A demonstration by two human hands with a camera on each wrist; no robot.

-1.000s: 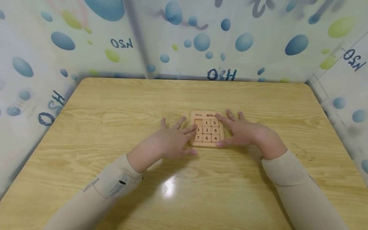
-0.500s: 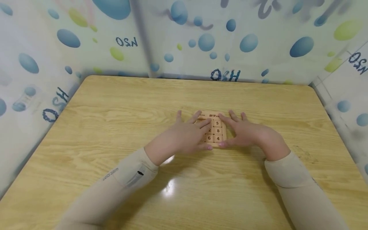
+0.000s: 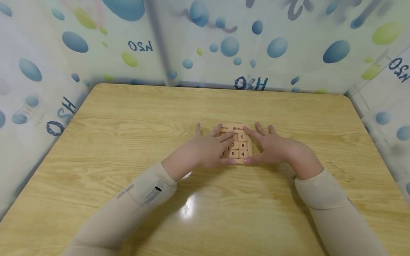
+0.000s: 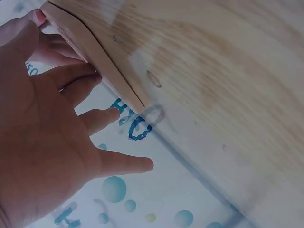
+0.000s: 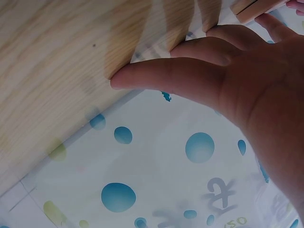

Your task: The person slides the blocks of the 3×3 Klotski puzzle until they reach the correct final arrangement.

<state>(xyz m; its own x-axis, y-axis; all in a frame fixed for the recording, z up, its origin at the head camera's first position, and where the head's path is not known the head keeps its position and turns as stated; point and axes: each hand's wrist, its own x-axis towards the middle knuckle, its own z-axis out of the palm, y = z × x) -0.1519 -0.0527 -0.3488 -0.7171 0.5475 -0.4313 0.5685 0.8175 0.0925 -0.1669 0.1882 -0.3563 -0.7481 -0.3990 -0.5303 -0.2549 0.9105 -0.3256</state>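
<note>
A small wooden number slide puzzle (image 3: pixel 250 149) lies flat on the table, with tiles 5, 2, 8, 6 and 4 readable in the head view. My left hand (image 3: pixel 208 151) spreads over the puzzle's left part, fingertips on the upper middle tile and thumb near the bottom rim; it hides most of the left column. At the right side, my right hand (image 3: pixel 275 147) touches the frame's corners with index finger and thumb, its other fingers stretched out. In the left wrist view the puzzle's side edge (image 4: pixel 95 52) shows beside the extended fingers. The right wrist view catches only a puzzle corner (image 5: pixel 259 9).
The light wood-grain table (image 3: pixel 153 110) carries the puzzle near its middle. Behind it and at both sides stand walls (image 3: pixel 211 32) printed with blue and green bubbles and lettering. Beige sleeves (image 3: pixel 128 202) cover both forearms.
My left hand has moved right, from the puzzle's left edge onto its tiles, covering the left column. The head view has shifted slightly. My right hand stays at the right edge.
</note>
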